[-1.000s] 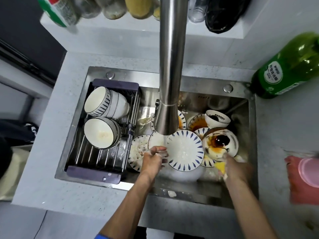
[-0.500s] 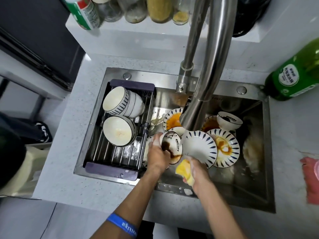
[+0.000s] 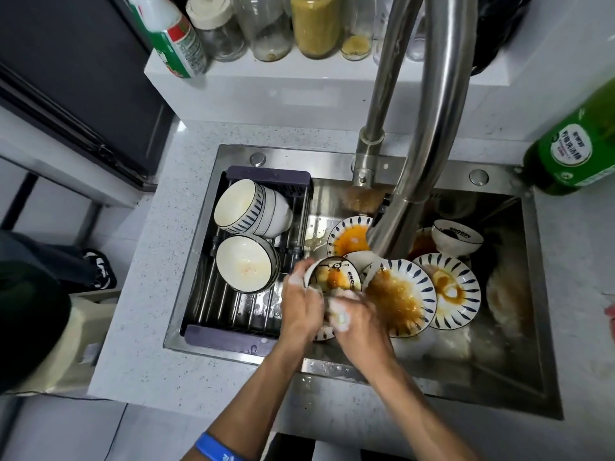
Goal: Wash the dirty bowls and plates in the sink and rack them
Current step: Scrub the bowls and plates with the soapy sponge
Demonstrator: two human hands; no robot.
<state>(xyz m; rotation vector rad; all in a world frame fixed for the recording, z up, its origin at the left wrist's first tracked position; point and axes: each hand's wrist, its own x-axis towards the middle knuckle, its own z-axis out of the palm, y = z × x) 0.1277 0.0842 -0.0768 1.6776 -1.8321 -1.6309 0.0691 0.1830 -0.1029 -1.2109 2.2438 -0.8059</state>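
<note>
My left hand (image 3: 301,306) grips a small white bowl with black print (image 3: 334,275), tilted and smeared with orange-brown sauce, over the steel sink (image 3: 519,377). My right hand (image 3: 357,322) holds a soapy yellow sponge (image 3: 341,317) against the bowl's near side. Right of them lie a blue-striped plate thick with brown sauce (image 3: 401,296) and another sauce-stained striped plate (image 3: 449,291). A plate with orange residue (image 3: 347,236) and a second printed bowl (image 3: 457,236) sit farther back. The dark rack (image 3: 233,339) on the sink's left holds several striped bowls (image 3: 248,262).
The big steel tap (image 3: 422,154) arches over the sink middle, hiding some dishes. A green detergent bottle (image 3: 579,141) stands at the right on the counter. Jars and a spray bottle (image 3: 173,34) line the back shelf. A pink cloth shows at the far right edge.
The striped plate my left hand held is down in the sink. My left hand now holds the small printed bowl, and my right hand has brought the sponge to it.
</note>
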